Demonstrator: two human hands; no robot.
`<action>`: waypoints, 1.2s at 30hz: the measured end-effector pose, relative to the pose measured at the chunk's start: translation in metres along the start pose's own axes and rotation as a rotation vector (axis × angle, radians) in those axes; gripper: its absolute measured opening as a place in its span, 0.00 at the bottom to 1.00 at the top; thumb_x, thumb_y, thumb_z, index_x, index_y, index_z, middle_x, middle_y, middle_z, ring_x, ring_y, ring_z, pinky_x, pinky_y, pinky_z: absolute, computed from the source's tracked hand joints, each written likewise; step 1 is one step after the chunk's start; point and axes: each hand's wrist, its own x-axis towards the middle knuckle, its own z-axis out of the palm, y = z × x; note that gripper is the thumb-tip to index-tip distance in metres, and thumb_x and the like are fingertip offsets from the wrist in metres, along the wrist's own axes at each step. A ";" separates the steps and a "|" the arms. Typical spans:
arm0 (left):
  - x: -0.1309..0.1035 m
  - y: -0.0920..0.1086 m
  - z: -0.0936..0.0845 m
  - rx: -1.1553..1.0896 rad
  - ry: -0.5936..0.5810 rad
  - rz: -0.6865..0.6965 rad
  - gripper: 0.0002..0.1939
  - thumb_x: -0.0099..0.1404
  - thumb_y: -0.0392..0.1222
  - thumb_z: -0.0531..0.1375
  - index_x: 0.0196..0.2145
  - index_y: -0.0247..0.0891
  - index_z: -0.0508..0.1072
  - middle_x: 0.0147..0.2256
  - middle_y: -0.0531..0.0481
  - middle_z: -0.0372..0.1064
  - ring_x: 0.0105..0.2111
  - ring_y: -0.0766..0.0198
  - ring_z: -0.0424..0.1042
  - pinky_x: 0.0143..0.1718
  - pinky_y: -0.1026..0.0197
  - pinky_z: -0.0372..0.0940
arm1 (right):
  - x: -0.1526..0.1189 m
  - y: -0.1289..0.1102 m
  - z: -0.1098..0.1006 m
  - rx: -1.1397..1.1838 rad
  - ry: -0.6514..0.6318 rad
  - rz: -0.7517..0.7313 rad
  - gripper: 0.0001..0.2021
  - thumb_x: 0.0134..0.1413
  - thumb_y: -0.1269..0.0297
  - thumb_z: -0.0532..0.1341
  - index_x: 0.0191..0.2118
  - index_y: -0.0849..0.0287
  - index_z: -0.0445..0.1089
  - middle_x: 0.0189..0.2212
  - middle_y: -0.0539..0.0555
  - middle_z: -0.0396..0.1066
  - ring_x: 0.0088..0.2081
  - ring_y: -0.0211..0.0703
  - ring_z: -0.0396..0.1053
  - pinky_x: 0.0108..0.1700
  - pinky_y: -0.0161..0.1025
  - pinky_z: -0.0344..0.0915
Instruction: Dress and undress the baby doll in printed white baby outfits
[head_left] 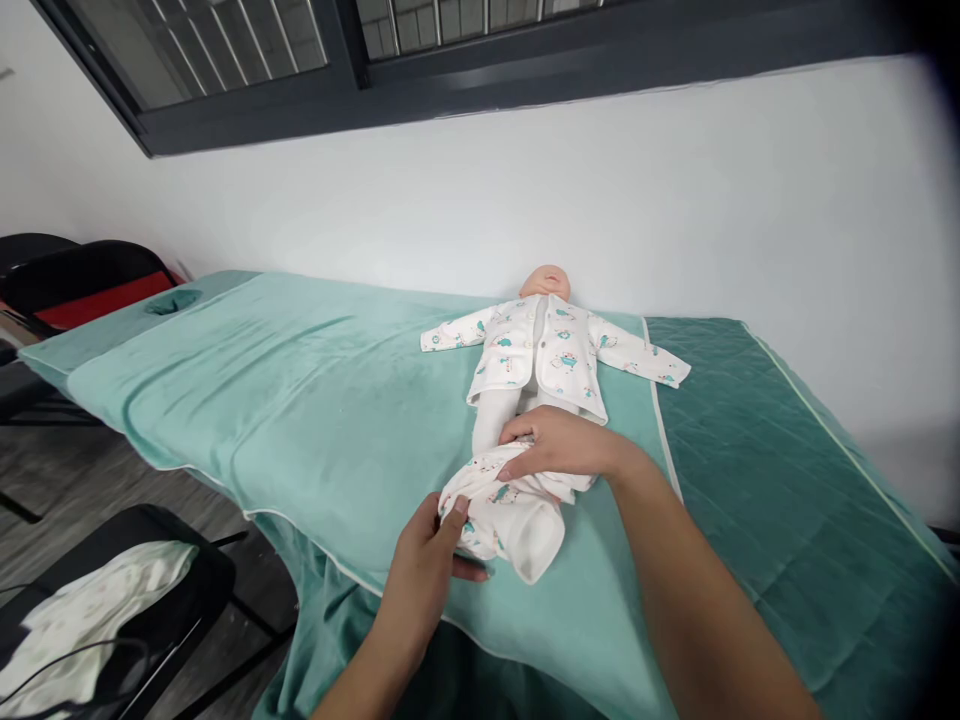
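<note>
A baby doll point(545, 283) lies on its back on the green-covered bed, its head near the wall. It wears a white printed jacket point(574, 350) with both sleeves spread wide. White printed baby pants point(517, 505) are bunched around its lower legs, above which the white legs point(493, 418) show. My left hand point(427, 560) pinches the bunched pants at their left side, thumb on top. Reaching over the doll's legs, my right hand point(559, 445) has its thumb and fingers closed on the upper edge of the pants. The doll's feet are hidden in the cloth.
The bed's light green cover point(300, 400) stretches left, with a darker quilted cover point(750, 470) at right. A black chair point(157, 590) bearing white cloth point(105, 610) stands at lower left. More chairs point(97, 270) are beyond the bed's far left end. A white wall point(360, 200) runs behind.
</note>
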 end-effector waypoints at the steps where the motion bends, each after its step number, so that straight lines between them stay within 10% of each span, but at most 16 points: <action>1: 0.001 0.002 -0.002 0.018 -0.024 0.002 0.26 0.60 0.60 0.62 0.44 0.34 0.75 0.35 0.46 0.70 0.33 0.59 0.69 0.27 0.56 0.74 | 0.000 0.000 0.001 -0.007 0.014 0.006 0.16 0.46 0.47 0.68 0.35 0.53 0.76 0.31 0.47 0.74 0.33 0.43 0.68 0.31 0.36 0.55; 19: 0.019 0.012 -0.003 -0.444 -0.470 -0.122 0.16 0.66 0.47 0.62 0.47 0.37 0.74 0.38 0.47 0.66 0.32 0.69 0.63 0.30 0.66 0.61 | -0.001 0.006 0.001 0.154 0.166 -0.161 0.15 0.55 0.47 0.64 0.36 0.55 0.73 0.33 0.48 0.71 0.36 0.42 0.67 0.35 0.36 0.58; 30: 0.055 0.032 -0.024 0.091 -0.584 0.127 0.20 0.63 0.52 0.63 0.47 0.37 0.71 0.35 0.49 0.68 0.31 0.65 0.67 0.25 0.65 0.63 | -0.001 0.011 0.001 0.185 0.174 -0.175 0.16 0.57 0.48 0.63 0.34 0.58 0.71 0.31 0.48 0.67 0.33 0.40 0.64 0.33 0.36 0.55; 36: 0.087 0.042 -0.026 0.361 -0.329 0.331 0.14 0.62 0.46 0.60 0.43 0.37 0.72 0.34 0.51 0.72 0.30 0.63 0.69 0.28 0.64 0.63 | -0.002 0.007 0.000 0.146 0.178 -0.161 0.16 0.56 0.48 0.63 0.32 0.57 0.69 0.29 0.47 0.65 0.32 0.39 0.62 0.32 0.36 0.54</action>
